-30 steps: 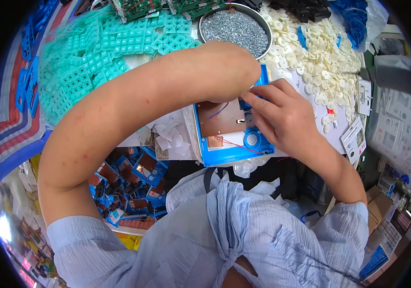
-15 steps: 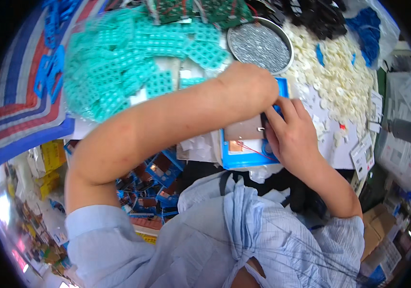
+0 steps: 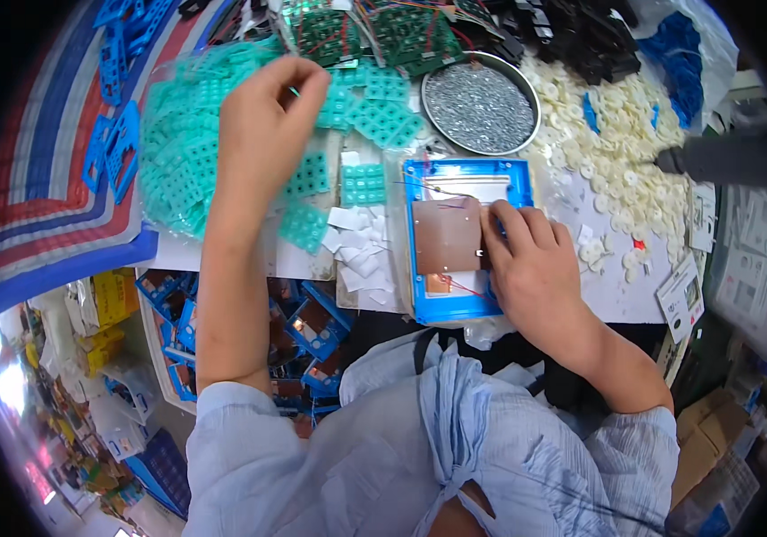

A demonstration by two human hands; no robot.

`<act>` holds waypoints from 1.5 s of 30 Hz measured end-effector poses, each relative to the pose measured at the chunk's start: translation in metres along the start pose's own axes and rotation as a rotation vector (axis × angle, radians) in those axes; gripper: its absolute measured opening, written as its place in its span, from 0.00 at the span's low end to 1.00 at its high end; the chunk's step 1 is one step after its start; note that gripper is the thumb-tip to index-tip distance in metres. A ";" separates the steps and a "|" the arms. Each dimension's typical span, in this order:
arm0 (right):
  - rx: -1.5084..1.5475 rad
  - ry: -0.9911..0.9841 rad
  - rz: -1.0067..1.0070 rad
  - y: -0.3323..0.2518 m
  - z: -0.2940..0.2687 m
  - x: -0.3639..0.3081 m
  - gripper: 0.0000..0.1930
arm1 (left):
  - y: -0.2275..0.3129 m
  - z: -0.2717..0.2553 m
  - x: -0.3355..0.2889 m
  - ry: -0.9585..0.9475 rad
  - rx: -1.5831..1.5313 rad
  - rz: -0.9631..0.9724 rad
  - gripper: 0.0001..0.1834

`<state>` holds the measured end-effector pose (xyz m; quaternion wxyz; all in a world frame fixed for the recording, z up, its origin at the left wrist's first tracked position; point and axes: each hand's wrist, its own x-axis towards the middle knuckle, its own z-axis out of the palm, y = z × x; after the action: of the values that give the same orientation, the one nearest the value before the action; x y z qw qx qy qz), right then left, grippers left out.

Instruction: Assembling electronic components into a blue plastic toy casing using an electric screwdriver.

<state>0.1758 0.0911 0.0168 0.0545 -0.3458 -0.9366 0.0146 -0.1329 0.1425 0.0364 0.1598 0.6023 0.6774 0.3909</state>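
A blue plastic case (image 3: 518,172) lies on the table before me, holding a brown circuit board (image 3: 448,234) with thin red and dark wires. My right hand (image 3: 535,259) is bent over the case's right side, fingertips at the board's edge, gripping there; the fingers partly hide a dark part. My left hand (image 3: 267,116) is raised over a heap of turquoise rubber keypads (image 3: 182,161). Its fingers are curled into a pinch; anything small between them cannot be made out. Small white paper pieces (image 3: 364,255) lie left of the case.
A round metal tin (image 3: 482,107) of small silvery pieces stands behind the case. White plastic discs (image 3: 616,152) are heaped at right. Green circuit boards (image 3: 415,40) and black parts (image 3: 580,36) are at the back. Below the left table edge are more assembled blue cases (image 3: 316,327).
My left hand has swung from the tin and case up and left over the keypads, uncovering the case. My right hand stays on the case.
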 end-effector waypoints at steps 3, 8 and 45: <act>0.313 -0.062 -0.009 0.024 -0.011 0.017 0.20 | 0.012 0.017 -0.031 -0.057 -0.022 0.058 0.10; 0.634 0.152 -0.029 0.064 0.000 0.075 0.13 | 0.013 0.042 -0.052 -0.114 -0.072 -0.053 0.09; 0.953 0.266 0.185 0.043 0.006 0.028 0.14 | 0.036 0.082 -0.068 -0.153 0.050 0.469 0.05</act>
<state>0.1822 0.1423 0.0105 0.3235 -0.3628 -0.7763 0.4012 -0.0364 0.1050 -0.0076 0.1003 0.7747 0.5145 0.3537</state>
